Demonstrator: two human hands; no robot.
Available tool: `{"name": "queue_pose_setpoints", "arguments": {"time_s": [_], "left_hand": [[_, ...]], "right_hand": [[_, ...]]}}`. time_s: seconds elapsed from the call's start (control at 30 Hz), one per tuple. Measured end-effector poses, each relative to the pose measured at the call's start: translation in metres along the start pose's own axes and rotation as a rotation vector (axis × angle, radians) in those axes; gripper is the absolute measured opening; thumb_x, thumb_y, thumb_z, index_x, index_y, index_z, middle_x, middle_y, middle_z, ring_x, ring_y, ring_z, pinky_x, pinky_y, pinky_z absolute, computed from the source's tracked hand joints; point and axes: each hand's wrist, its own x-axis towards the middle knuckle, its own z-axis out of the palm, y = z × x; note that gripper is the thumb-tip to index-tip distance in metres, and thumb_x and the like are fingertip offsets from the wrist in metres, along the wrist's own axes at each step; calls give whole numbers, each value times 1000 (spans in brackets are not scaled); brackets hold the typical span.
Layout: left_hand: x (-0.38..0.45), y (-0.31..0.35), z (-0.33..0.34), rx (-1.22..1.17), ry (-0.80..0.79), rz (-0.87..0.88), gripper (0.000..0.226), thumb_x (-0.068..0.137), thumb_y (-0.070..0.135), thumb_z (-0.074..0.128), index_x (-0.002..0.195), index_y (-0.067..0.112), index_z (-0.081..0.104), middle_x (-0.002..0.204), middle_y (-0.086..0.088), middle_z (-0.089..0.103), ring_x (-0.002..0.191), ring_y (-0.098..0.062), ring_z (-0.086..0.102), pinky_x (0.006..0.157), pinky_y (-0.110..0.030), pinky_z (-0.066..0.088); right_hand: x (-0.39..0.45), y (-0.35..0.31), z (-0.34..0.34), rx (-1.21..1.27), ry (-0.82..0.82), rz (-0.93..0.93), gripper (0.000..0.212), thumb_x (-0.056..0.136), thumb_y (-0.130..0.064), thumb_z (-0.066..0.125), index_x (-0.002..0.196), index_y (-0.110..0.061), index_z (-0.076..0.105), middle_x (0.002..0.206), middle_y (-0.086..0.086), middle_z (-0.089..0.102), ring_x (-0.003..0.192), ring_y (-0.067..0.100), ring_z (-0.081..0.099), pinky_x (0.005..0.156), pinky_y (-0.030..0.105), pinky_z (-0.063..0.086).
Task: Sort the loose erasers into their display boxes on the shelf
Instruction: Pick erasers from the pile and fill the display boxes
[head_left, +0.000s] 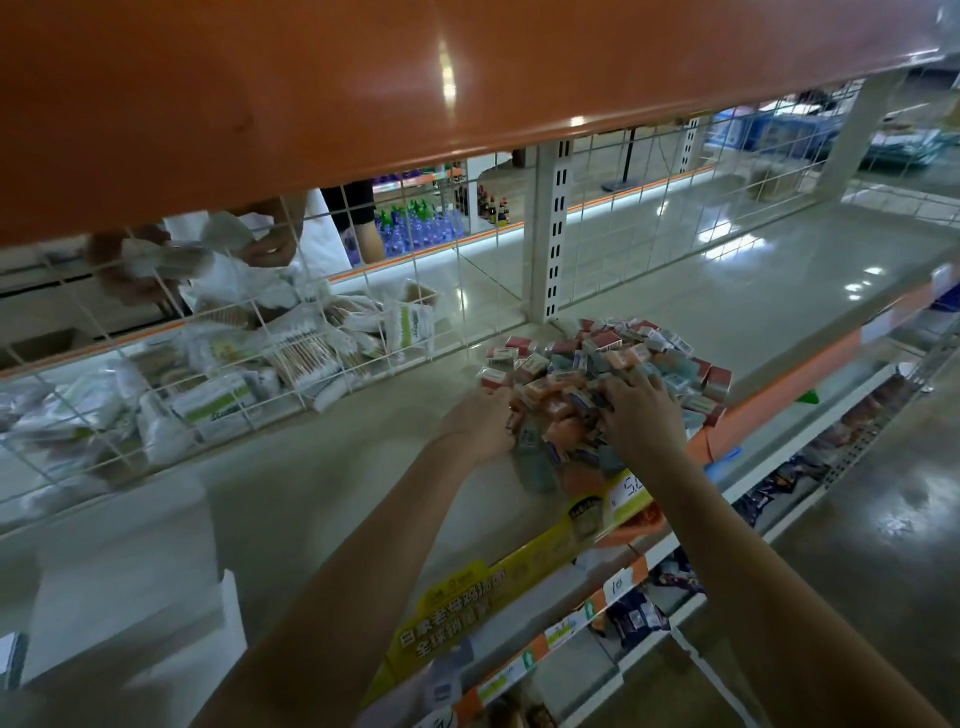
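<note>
- Shelf (311, 499): I see both hands reaching across it, wire mesh divider (322, 332) beyond them.
- Eraser pile (597, 364): under and ahead of both hands.
- Left hand (480, 423): fingers curled into the pile's near-left edge, gripping erasers.
- Right hand (641, 415): fingers spread, pressing on top.

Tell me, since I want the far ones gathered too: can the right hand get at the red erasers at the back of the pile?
Probably yes. The right hand already rests on the eraser pile, and the red erasers lie just beyond its fingertips on the open shelf, nothing between.

Grey shelf (322, 467) bears erasers (613, 358) (heaped loosely).
</note>
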Motion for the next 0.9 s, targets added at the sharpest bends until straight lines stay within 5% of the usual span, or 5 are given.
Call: {"name": "queue_pose_setpoints", "arguments": {"time_s": [0.1,0.23,0.53,0.67,0.9], "left_hand": [[-3,-2,-7,-25,-83,4,63,79,34,69,135,20,42,135,-8,45,119,-27,48,94,-37,44],[-7,-2,-19,-24,-176,33,54,81,24,66,131,18,45,130,-9,50,113,-26,51,79,-29,41],[-14,-3,-24,81,-99,152,59,90,0,45,134,39,46,138,-4,43,116,-26,49,86,-31,42],[-14,-7,-21,96,-17,162,47,88,8,54,119,44,57,128,-2,46,107,-24,52,81,-30,44],[-22,-19,-29,126,-56,93,31,83,29,68,112,26,55,117,-4,56,101,-23,54,74,-30,41]], "right_hand": [[2,-1,-2,11,10,-9,34,90,-14,51,124,-12,52,136,10,45,125,31,37,97,43,39],[1,-4,-2,9,19,-17,32,90,-11,49,122,-8,54,137,10,44,126,31,37,96,44,41],[1,3,-4,77,67,-18,29,90,-16,49,115,-4,55,120,16,55,113,32,47,92,39,41],[-6,7,-6,255,131,-14,22,91,-14,50,105,-1,60,102,19,62,94,34,53,75,37,41],[-22,-1,-15,695,58,40,21,94,-13,47,103,-6,64,72,3,57,55,11,46,48,21,32]]}}
